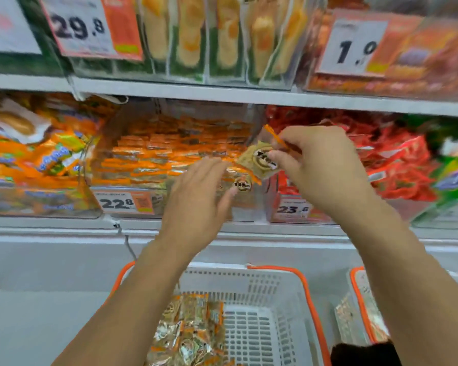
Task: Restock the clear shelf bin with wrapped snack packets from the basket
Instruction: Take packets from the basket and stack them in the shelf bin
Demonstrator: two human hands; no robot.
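Where the view begins, nearest the person, a white basket (270, 299) with an orange rim holds a heap of foil-and-orange snack packets (188, 331) in its left part, and both forearms pass over it toward the shelf. A second orange-rimmed basket (360, 307) stands just to its right, partly cut off by the right arm. Farther on, the left hand (196, 202) hovers at the front of the clear shelf bin (169, 159), its fingers straight and slightly spread, holding nothing. To its right the right hand (317, 165) pinches one wrapped packet (261, 161) between thumb and forefinger, above the bin's front right corner. The bin is already stacked with orange packets, with a price tag reading 22.8 (124, 203) on its front. Bins of orange bags (37, 154) on the left and red bags (397, 165) on the right flank it. Farthest, the upper shelf carries green-and-yellow packs (222, 38) and price cards.
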